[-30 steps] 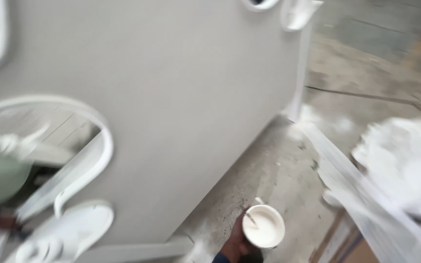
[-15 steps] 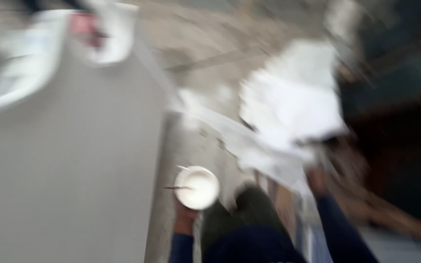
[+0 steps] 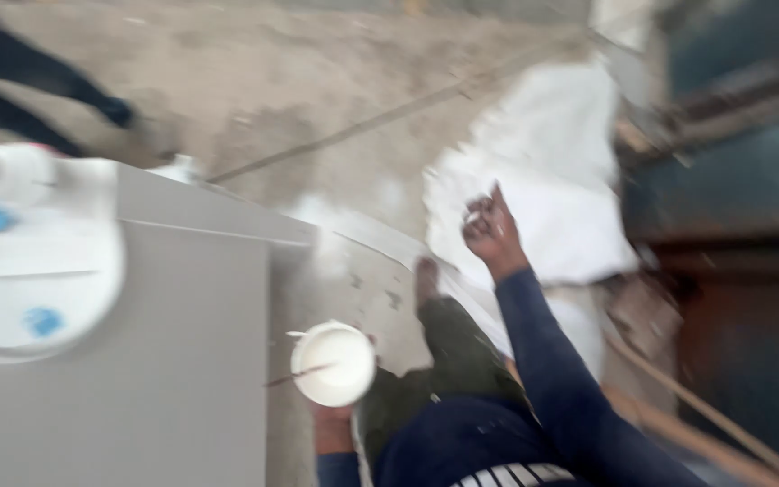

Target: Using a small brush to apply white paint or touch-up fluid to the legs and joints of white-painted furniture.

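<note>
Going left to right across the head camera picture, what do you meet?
White round object with blue patches → grey panel → white cup held in the left hand → raised right hand → white heap → dark blue structure.

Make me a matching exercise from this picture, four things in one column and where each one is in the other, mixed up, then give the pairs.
Things:
1. white cup
2. left hand
3. right hand
4. grey panel

Places:
A. raised out in front of the white heap
B. fills the lower left of the view
C. under the cup, holding it
D. low centre, a thin stick across it

Pairs: 1-D, 2-C, 3-A, 4-B
</note>
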